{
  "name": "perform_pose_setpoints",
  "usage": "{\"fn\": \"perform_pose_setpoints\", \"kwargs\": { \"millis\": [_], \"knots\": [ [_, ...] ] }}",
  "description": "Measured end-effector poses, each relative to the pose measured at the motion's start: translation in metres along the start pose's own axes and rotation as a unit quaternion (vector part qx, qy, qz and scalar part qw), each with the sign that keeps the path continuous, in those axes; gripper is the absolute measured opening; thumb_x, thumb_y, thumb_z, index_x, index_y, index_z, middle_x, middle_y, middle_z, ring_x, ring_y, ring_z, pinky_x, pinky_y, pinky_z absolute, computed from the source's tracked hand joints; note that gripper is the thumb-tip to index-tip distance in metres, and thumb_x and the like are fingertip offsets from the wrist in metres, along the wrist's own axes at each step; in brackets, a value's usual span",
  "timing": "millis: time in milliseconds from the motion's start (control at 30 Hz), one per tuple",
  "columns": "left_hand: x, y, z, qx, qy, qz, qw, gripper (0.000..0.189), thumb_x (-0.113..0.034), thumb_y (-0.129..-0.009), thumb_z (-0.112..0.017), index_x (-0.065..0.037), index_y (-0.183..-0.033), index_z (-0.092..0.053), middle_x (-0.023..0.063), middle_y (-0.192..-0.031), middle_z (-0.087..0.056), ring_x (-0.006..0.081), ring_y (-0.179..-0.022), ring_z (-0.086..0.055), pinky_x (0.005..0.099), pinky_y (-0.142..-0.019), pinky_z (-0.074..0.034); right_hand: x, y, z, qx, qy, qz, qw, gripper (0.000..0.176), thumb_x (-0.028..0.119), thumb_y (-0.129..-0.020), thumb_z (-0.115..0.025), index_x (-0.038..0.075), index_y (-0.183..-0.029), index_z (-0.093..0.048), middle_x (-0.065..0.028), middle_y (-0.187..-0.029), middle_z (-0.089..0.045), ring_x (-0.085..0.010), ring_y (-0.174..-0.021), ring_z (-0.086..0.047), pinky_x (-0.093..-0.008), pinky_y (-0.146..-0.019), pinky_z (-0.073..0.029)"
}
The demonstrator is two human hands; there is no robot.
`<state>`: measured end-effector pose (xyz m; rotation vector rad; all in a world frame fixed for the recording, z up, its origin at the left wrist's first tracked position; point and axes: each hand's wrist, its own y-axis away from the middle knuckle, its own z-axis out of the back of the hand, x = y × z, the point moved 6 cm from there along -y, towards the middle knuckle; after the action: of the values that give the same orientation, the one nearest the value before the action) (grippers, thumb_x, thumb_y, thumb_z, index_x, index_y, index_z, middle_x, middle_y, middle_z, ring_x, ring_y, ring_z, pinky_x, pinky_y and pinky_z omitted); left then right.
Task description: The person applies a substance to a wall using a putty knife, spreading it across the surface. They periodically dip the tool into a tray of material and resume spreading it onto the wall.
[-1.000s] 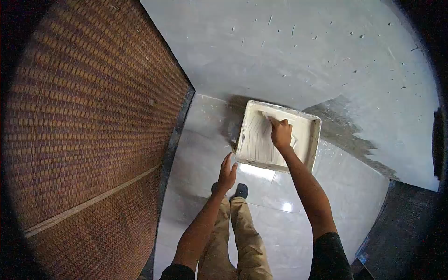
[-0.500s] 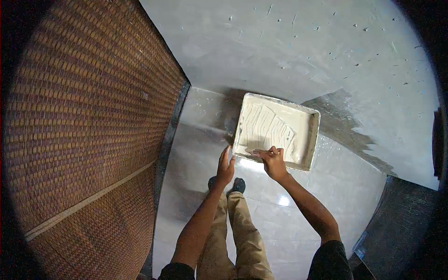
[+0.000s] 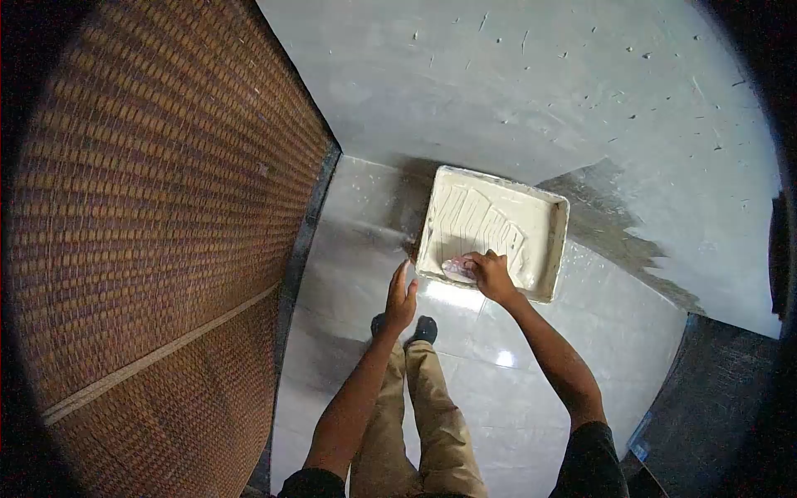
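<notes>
A rectangular tray (image 3: 558,245) lies on the floor near the wall, spread with cream-coloured paste (image 3: 477,217) that is combed into ridges at the left. Over its near edge, my right hand (image 3: 491,275) is closed on a small flat scraper (image 3: 457,268), pale and pinkish, whose face shows above the paste. At the tray's near left corner is my left hand (image 3: 401,297), fingers stretched out and thumb apart, fingertips right by the rim.
A grey wall (image 3: 465,91) with paste specks and a darker rough patch (image 3: 606,203) rises behind the tray. Woven matting (image 3: 174,191) stands along the left. Grey floor tiles (image 3: 531,390) carry white spots. My shoes (image 3: 423,329) are just short of the tray.
My right hand has turned and shifted slightly, so the scraper's flat face now shows. My left hand stays at the tray corner.
</notes>
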<state>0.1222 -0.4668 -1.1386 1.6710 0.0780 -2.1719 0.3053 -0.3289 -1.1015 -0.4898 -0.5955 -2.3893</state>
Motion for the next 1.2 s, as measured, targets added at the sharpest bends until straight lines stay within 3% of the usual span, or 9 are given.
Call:
{"fn": "perform_pose_setpoints", "kwargs": {
  "millis": [400, 700, 800, 900, 967, 1000, 1033, 1100, 1200],
  "knots": [
    [-0.006, 0.009, 0.011, 0.005, -0.011, 0.0, 1.0, 0.049, -0.02, -0.1, -0.044, -0.002, -0.145, -0.033, 0.0202, -0.147, -0.036, 0.0347, -0.136, -0.035, 0.0419, -0.113, -0.027, -0.004, -0.006, 0.015, 0.039, 0.037, -0.018, 0.998, 0.042, 0.008, -0.077, -0.067, 0.019, -0.118, -0.065, -0.0016, -0.112, -0.068, -0.0258, -0.104, -0.057, -0.0476, -0.089, -0.036],
    [-0.007, 0.013, 0.016, -0.002, -0.011, -0.004, 1.0, 0.049, -0.02, -0.1, -0.045, -0.001, -0.144, -0.035, 0.0219, -0.145, -0.038, 0.0352, -0.135, -0.036, 0.0425, -0.112, -0.028, -0.009, -0.007, 0.028, 0.061, 0.077, 0.006, 0.995, 0.031, 0.026, -0.086, -0.062, 0.016, -0.115, -0.068, -0.0038, -0.117, -0.067, -0.0266, -0.104, -0.056, -0.0506, -0.084, -0.037],
    [-0.015, 0.008, 0.016, -0.016, -0.016, -0.02, 1.0, 0.047, -0.019, -0.1, -0.045, -0.001, -0.143, -0.036, 0.022, -0.144, -0.041, 0.0354, -0.134, -0.038, 0.0419, -0.112, -0.029, -0.021, -0.01, 0.034, 0.035, 0.069, -0.006, 0.997, 0.025, 0.025, -0.088, -0.064, 0.013, -0.109, -0.07, -0.0061, -0.106, -0.07, -0.0298, -0.1, -0.059, -0.0498, -0.082, -0.038],
    [-0.029, 0.006, 0.018, -0.016, -0.028, -0.025, 0.999, 0.046, -0.019, -0.1, -0.045, 0.0, -0.142, -0.037, 0.0219, -0.142, -0.042, 0.0355, -0.133, -0.039, 0.0413, -0.111, -0.03, -0.032, -0.012, 0.041, 0.061, 0.002, 0.0, 0.998, 0.022, 0.022, -0.09, -0.062, 0.011, -0.106, -0.071, -0.0079, -0.101, -0.071, -0.0284, -0.091, -0.064, -0.0485, -0.075, -0.045],
    [-0.047, 0.003, 0.021, -0.009, -0.017, -0.029, 0.999, 0.046, -0.019, -0.1, -0.046, -0.001, -0.141, -0.038, 0.0219, -0.142, -0.043, 0.0355, -0.132, -0.04, 0.0409, -0.11, -0.031, -0.059, -0.007, 0.035, 0.012, -0.131, -0.073, 0.989, 0.021, 0.017, -0.091, -0.059, 0.009, -0.106, -0.072, -0.0103, -0.095, -0.072, -0.0209, -0.081, -0.067, -0.0393, -0.069, -0.05],
    [-0.058, 0.0, 0.024, -0.013, -0.018, -0.037, 0.999, 0.046, -0.019, -0.1, -0.046, -0.001, -0.141, -0.038, 0.0219, -0.142, -0.043, 0.0355, -0.132, -0.04, 0.0409, -0.11, -0.031, -0.081, -0.005, 0.025, 0.005, -0.19, -0.104, 0.976, 0.023, 0.013, -0.094, -0.056, 0.004, -0.11, -0.07, -0.0077, -0.091, -0.072, -0.0133, -0.076, -0.063, -0.0292, -0.069, -0.05],
    [-0.07, -0.002, 0.026, -0.01, -0.017, -0.042, 0.999, 0.046, -0.02, -0.1, -0.046, -0.001, -0.141, -0.038, 0.0216, -0.142, -0.043, 0.0354, -0.132, -0.04, 0.041, -0.11, -0.031, -0.072, 0.002, 0.037, -0.001, -0.189, -0.098, 0.977, 0.023, 0.013, -0.094, -0.056, 0.004, -0.11, -0.07, -0.0077, -0.091, -0.072, -0.0133, -0.076, -0.063, -0.0292, -0.069, -0.05],
    [-0.1, -0.011, 0.034, -0.011, -0.019, -0.061, 0.998, 0.046, -0.021, -0.1, -0.046, -0.002, -0.141, -0.039, 0.0214, -0.142, -0.043, 0.0354, -0.132, -0.041, 0.0411, -0.11, -0.031, -0.06, 0.021, 0.057, 0.003, -0.383, -0.2, 0.902, 0.026, 0.011, -0.094, -0.054, 0.0, -0.114, -0.067, -0.0099, -0.106, -0.071, -0.0171, -0.092, -0.065, -0.0288, -0.084, -0.05],
    [-0.152, -0.031, 0.045, -0.017, -0.02, -0.055, 0.998, 0.044, -0.022, -0.1, -0.044, -0.002, -0.14, -0.041, 0.0188, -0.143, -0.044, 0.0326, -0.134, -0.04, 0.0395, -0.112, -0.029, -0.055, 0.039, 0.074, -0.009, -0.543, -0.172, 0.822, 0.032, 0.011, -0.097, -0.053, -0.004, -0.125, -0.059, -0.0069, -0.114, -0.066, -0.0141, -0.097, -0.061, -0.027, -0.087, -0.048]
  ]
}}
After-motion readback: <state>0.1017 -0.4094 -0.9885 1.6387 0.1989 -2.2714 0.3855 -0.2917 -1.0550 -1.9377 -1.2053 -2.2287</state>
